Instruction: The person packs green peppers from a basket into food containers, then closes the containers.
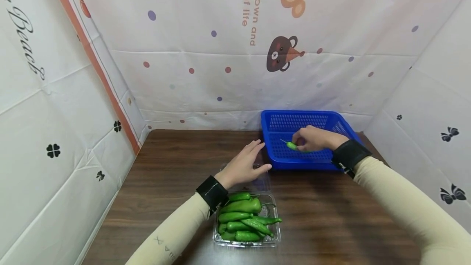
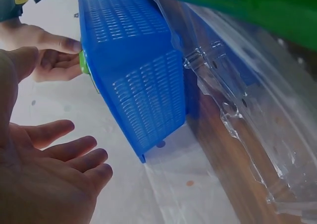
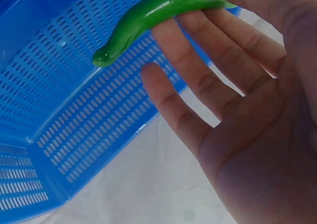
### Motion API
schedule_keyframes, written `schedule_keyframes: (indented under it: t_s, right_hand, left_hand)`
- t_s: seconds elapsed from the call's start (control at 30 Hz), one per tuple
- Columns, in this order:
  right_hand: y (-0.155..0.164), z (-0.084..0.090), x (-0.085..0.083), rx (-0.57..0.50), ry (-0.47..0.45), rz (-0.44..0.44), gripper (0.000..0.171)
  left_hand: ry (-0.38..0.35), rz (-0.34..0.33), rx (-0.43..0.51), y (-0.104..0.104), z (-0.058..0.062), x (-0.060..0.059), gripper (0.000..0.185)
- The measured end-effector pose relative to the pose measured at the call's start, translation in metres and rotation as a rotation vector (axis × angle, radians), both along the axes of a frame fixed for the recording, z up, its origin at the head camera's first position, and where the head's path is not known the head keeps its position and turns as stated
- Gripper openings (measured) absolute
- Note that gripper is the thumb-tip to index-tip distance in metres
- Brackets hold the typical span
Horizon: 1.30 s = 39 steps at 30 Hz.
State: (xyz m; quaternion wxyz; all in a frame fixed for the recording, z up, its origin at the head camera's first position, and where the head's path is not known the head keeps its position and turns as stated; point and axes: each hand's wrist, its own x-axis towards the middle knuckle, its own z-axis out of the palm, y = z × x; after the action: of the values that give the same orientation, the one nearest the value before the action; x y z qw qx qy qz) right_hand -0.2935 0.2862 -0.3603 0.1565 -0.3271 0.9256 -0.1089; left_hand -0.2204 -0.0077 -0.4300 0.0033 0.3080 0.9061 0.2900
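Note:
My right hand (image 1: 312,138) is over the blue basket (image 1: 270,150) and pinches a green chili pepper (image 3: 161,11) between thumb and fingers. In the head view the pepper's thin stem points left. My left hand (image 1: 243,165) has its fingers spread, holds nothing, and hovers above the lid side of a clear plastic box (image 1: 276,238), close to the basket's left side. Several green peppers (image 1: 241,206) lie piled in that box. In the left wrist view the left palm and fingers show bare, and a blurred green pepper fills the top right corner.
The dark wooden table (image 1: 162,167) carries the box at the front and the basket at the back right. White printed cloth (image 1: 206,89) hangs behind the table and along both sides. The clear lid (image 2: 237,100) stands open beside the basket.

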Motion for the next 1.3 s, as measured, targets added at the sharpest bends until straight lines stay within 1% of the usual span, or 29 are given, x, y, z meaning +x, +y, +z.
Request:
schedule_keyframes:
  t_s: [0.1,0.2,0.43,0.63,0.8,0.97,1.07,1.2,1.3]
  right_hand:
    - [-0.002,0.002,0.004,0.000,0.012,0.005,0.016]
    - [-0.005,0.004,0.010,-0.016,0.013,0.029,0.015]
    - [-0.014,0.004,0.024,-0.096,0.004,0.085,0.012]
    - [-0.022,0.003,0.036,-0.153,0.043,0.129,0.010]
    - [-0.031,0.003,0.046,-0.190,0.069,0.169,0.011]
    - [-0.044,-0.002,0.056,-0.218,0.063,0.208,0.013]
    - [-0.050,-0.003,0.061,-0.230,0.084,0.237,0.013]
    - [-0.054,-0.002,0.068,-0.227,0.092,0.232,0.012]
    - [-0.059,-0.003,0.073,-0.228,0.074,0.228,0.013]
  left_hand:
    - [0.011,0.001,0.019,-0.003,-0.001,0.003,0.077]
    - [0.025,0.001,0.038,-0.006,-0.002,0.006,0.078]
    - [0.025,-0.003,0.061,-0.015,-0.005,0.015,0.078]
    - [0.022,0.013,0.073,-0.023,-0.005,0.023,0.078]
    - [0.037,0.019,0.075,-0.028,-0.005,0.028,0.078]
    - [0.034,0.013,0.093,-0.039,-0.010,0.037,0.079]
    - [0.044,0.002,0.116,-0.046,-0.011,0.041,0.081]
    - [0.056,-0.020,0.138,-0.056,-0.010,0.043,0.083]
    - [0.055,-0.026,0.143,-0.064,-0.011,0.045,0.083]
